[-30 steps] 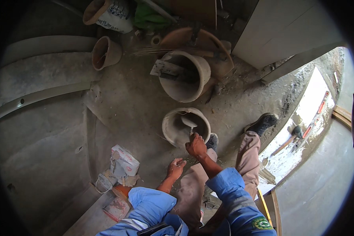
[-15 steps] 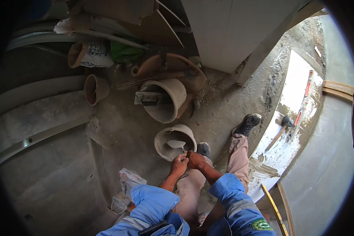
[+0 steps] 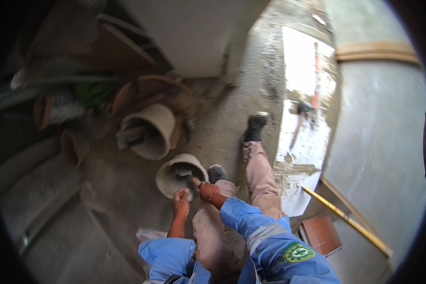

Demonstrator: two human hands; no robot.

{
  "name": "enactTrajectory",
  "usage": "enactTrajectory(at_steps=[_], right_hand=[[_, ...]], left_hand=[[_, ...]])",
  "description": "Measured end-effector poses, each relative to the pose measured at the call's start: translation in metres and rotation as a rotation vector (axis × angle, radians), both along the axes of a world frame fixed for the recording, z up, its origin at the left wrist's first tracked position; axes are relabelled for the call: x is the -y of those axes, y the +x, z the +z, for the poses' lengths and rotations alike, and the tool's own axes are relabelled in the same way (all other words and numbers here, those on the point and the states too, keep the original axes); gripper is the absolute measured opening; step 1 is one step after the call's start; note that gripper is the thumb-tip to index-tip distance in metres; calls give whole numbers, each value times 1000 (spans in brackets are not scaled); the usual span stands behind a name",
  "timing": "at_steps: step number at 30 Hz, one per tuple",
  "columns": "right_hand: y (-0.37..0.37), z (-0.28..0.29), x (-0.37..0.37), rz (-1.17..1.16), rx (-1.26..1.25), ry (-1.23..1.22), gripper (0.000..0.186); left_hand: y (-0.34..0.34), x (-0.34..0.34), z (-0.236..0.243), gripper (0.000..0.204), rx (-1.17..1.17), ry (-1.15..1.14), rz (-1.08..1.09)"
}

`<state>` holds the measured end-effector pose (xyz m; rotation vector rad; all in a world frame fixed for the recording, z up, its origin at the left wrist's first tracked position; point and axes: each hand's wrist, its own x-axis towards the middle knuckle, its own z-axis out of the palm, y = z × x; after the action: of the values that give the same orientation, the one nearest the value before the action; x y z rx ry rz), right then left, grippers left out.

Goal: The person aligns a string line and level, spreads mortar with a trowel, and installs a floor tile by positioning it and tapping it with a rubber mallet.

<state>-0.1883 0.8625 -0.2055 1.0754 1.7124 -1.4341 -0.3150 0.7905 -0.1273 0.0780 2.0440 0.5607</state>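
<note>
My right hand (image 3: 209,193) is closed round the wooden handle of a pointing trowel (image 3: 196,181). The trowel's blade dips into a pale bucket (image 3: 162,180), whose inside is dark and blurred. My left hand (image 3: 180,202) is beside the bucket's near rim, its fingers loosely bent and apart, with nothing visible in them; whether it touches the rim is unclear. Farther off to the left, a larger pale bucket (image 3: 164,118) lies tipped, with a flat finishing trowel (image 3: 130,136) at its mouth.
To the right lies a white-smeared panel (image 3: 293,156) bearing a mallet (image 3: 302,113) and a red spirit level (image 3: 316,75). A yellow bar (image 3: 350,221) and a reddish-brown tile (image 3: 323,234) are near my right arm. At left stand a small bucket (image 3: 75,146) and a sack (image 3: 64,110).
My hands have come apart, the left drawing away from the trowel. The trowel blade has gone lower into the bucket. The whole view has swung to the right.
</note>
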Motion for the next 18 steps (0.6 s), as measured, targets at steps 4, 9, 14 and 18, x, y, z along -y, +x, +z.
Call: enactTrajectory(at_steps=[4,9,14,18], right_hand=[[24,22,-33,-25,28,-34,36],[56,85,-66,-416,183,253,39],[53,133,-59,-814,-107,221,46],[62,113,-28,-1030,-261,271,43]], left_hand=[[-15,5,3,47,81,25,-67],[-36,8,26,42,13,-13,-377],[-36,34,51,32,19,-114,-431],[-30,44,14,31,-26,2,-390]])
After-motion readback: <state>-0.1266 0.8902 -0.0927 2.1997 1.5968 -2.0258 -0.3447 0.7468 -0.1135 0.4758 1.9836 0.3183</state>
